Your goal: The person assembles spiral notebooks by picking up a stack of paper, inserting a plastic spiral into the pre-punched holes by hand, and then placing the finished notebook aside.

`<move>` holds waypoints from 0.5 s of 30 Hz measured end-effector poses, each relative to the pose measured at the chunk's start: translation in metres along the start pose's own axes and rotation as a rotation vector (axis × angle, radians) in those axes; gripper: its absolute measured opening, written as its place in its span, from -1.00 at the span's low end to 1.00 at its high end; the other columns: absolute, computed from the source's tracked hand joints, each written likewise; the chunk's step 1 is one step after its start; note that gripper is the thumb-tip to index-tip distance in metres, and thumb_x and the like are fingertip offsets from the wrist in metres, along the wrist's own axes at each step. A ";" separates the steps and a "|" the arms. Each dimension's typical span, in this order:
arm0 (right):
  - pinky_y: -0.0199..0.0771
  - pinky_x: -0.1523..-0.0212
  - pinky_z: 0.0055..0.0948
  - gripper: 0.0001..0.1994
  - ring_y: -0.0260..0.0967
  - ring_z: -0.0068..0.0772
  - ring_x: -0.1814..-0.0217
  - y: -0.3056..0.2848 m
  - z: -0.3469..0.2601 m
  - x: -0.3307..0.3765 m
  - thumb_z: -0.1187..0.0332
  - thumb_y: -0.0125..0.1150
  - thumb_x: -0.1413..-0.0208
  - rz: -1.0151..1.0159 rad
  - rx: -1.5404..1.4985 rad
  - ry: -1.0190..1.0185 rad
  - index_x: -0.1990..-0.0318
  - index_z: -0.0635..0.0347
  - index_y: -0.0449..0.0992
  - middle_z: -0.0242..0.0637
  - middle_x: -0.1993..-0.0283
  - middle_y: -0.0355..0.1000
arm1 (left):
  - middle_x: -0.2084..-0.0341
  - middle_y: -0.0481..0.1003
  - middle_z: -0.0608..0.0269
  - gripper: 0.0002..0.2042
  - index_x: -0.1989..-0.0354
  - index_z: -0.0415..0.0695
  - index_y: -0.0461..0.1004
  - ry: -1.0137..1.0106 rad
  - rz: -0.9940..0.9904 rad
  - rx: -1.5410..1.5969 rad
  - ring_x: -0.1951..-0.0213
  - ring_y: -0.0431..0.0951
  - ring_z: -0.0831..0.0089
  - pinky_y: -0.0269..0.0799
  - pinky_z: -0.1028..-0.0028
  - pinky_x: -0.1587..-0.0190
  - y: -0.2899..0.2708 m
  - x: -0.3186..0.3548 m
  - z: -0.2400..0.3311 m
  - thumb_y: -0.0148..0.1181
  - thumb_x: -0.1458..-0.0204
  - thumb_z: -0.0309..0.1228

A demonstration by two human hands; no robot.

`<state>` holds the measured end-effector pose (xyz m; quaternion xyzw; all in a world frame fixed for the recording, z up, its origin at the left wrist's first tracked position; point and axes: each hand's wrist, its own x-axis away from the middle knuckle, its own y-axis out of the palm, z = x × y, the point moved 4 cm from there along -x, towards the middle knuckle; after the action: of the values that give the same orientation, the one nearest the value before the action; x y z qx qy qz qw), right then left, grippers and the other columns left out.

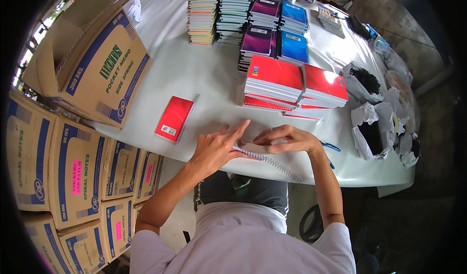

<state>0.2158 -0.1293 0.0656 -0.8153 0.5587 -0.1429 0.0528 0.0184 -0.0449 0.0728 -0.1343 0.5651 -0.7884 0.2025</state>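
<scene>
At the near edge of the bench [194, 74], whose covering is smooth and pale, a thin spiral notebook [237, 149] is steadied beneath the left hand [216, 146], its fingers extended and slightly spread; whether it is gripped cannot be told. Along the notebook's edge, thin wire loops are seen, continued rightward by a springy loose coil [282, 167]. Just above that edge the right hand [287, 140] is held with fingers bent toward the thumb; what is pinched there cannot be made out. Beyond the left hand, a glossy red pocket notebook [174, 119] is laid flat, its spiral to the right. Ahead of the right hand, red notebooks [276, 74] are stacked in squared blocks. Farther right, crumpled white bags [362, 116] are filled with something black.
</scene>
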 end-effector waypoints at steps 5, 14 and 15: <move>0.38 -0.05 -0.34 -0.50 0.41 -0.24 -0.06 0.001 -0.005 -0.001 0.05 0.30 -0.11 -0.018 -0.274 -0.221 -0.06 0.26 0.57 -0.10 -0.08 0.49 | -0.13 0.44 0.00 0.01 -0.44 0.15 0.01 0.059 0.150 0.232 0.06 0.59 0.02 0.57 0.23 0.17 0.004 0.004 -0.009 0.47 0.23 -0.05; 0.38 -0.09 -0.32 -0.46 0.43 -0.24 -0.09 0.007 -0.005 -0.016 0.02 0.33 -0.05 0.031 0.113 0.012 -0.04 0.30 0.58 -0.11 -0.08 0.49 | -0.18 0.40 -0.05 0.22 -0.48 0.09 -0.19 -0.100 0.321 0.797 -0.17 0.45 0.08 0.51 0.27 -0.08 0.025 0.008 -0.027 0.60 0.38 -0.27; 0.39 -0.08 -0.33 -0.46 0.42 -0.24 -0.08 0.008 -0.004 -0.015 0.01 0.33 -0.05 0.037 0.022 -0.024 -0.03 0.28 0.59 -0.12 -0.07 0.49 | -0.19 0.40 -0.05 0.23 -0.48 0.08 -0.19 -0.115 0.318 0.851 -0.18 0.46 0.12 0.50 0.30 -0.09 0.030 0.008 -0.028 0.61 0.39 -0.32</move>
<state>0.2026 -0.1175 0.0650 -0.8059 0.5714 -0.1381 0.0711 0.0041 -0.0341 0.0355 0.0056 0.1925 -0.9008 0.3892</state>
